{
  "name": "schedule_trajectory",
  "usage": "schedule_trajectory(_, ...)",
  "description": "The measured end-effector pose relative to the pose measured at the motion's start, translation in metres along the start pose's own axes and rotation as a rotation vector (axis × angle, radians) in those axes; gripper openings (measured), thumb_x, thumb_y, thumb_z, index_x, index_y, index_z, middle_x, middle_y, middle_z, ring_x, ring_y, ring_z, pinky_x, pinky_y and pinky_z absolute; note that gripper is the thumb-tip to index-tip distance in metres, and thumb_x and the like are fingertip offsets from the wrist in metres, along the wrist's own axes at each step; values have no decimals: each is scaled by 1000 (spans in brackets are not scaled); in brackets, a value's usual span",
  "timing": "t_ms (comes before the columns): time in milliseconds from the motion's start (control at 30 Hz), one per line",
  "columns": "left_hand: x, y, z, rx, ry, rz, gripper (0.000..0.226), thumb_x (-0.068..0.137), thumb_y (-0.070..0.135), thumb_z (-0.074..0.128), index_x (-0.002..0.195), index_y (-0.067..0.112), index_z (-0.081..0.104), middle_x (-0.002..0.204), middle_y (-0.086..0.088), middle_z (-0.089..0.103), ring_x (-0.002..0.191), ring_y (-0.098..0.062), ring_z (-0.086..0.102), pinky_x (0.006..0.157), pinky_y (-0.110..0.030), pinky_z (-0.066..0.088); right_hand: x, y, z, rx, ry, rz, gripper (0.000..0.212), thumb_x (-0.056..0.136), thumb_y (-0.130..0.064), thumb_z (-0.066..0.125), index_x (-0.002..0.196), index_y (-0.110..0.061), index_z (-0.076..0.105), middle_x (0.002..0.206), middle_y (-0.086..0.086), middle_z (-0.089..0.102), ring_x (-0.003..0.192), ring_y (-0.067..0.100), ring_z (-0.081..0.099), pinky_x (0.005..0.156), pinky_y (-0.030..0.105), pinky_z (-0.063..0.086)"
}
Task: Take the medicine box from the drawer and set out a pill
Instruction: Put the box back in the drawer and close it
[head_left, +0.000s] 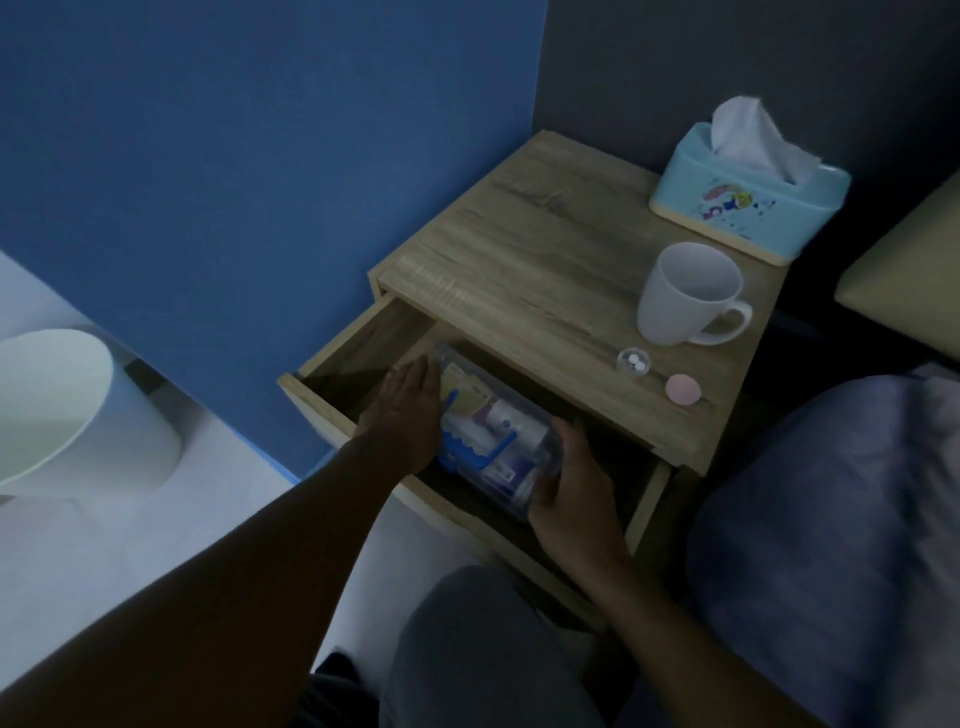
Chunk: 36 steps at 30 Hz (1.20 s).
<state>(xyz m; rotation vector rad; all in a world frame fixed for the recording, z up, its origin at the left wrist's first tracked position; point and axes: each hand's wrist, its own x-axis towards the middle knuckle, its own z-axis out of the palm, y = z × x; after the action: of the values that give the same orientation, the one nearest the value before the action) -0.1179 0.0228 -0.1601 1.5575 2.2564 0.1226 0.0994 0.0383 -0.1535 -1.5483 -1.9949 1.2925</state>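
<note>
A clear plastic medicine box (493, 431) with a blue handle and several packets inside lies in the open drawer (332, 358) of a wooden nightstand. My left hand (410, 410) presses flat against the box's left side. My right hand (566, 483) cups its near right corner. Both hands hold the box inside the drawer. On the nightstand top (530, 270) stands a small clear cup (633, 360) holding white pills, with a pink round lid (683, 389) beside it.
A white mug (685, 293) and a light blue tissue box (748, 192) stand at the back right of the top. A blue wall is on the left, a white bin (67, 410) on the floor, and bedding (831, 519) on the right.
</note>
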Motion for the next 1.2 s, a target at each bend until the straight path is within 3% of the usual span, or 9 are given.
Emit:
schedule_trajectory(67,-6,1,5,92,-8,49,89,89,28,61,154,13,1,163,-14,1,151,-28,1,121,-42,3,0,1,-2,-158,-70,-93,64,99,-18,50,154,-32,21,165,-7,9,150,16,23,110,39,44)
schedule_trajectory(133,-12,4,9,142,-53,65,88,91,30,58,154,13,-1,163,-14,-3,151,-29,-2,120,-42,1,2,4,-5,-303,-148,-103,62,103,-25,43,157,-25,13,167,-7,-4,153,15,2,121,40,26)
schedule_trajectory(300,-14,5,13,188,-146,65,91,92,33,58,154,14,-7,163,-15,-9,150,-30,-6,121,-46,6,5,12,-7,-402,-225,-139,67,104,-40,35,158,-20,0,166,-5,-11,151,12,-11,120,35,10)
schedule_trajectory(633,-5,6,14,171,-120,88,76,99,36,42,154,15,-5,163,-13,-10,150,-28,-7,122,-47,3,15,13,-10,-476,-201,-164,69,103,-41,38,159,-17,5,167,-1,-7,153,15,-7,121,35,9)
schedule_trajectory(767,-26,5,18,140,5,123,74,97,37,45,154,14,3,163,-14,2,151,-27,1,123,-46,6,4,16,-16,-431,-105,-285,52,102,-32,46,151,-18,33,162,1,24,148,14,27,118,37,34)
schedule_trajectory(833,-41,3,20,46,115,120,69,94,34,52,152,15,21,160,-12,21,148,-27,19,121,-47,19,-3,20,-21,-421,-23,-411,44,101,-27,47,144,-17,45,156,1,37,143,11,36,113,35,42)
schedule_trajectory(933,-60,-4,27,-28,264,189,40,91,40,40,124,22,53,131,-5,52,117,-19,52,97,-43,49,-6,31,-34,-458,132,-495,45,97,-18,51,142,-13,49,153,4,42,145,13,34,117,31,32)
schedule_trajectory(1100,-96,-9,41,-42,326,279,34,89,26,43,116,19,62,120,-6,62,106,-20,61,88,-37,56,-5,47,-67,-565,277,-417,56,92,-9,56,146,-4,42,153,16,41,146,27,32,118,48,31)
schedule_trajectory(1200,-112,-2,51,-245,406,63,23,94,22,51,116,20,60,121,-4,61,108,-20,60,91,-37,55,-6,59,-82,-633,276,-359,55,93,-11,50,146,1,40,155,21,37,147,32,29,120,49,28)
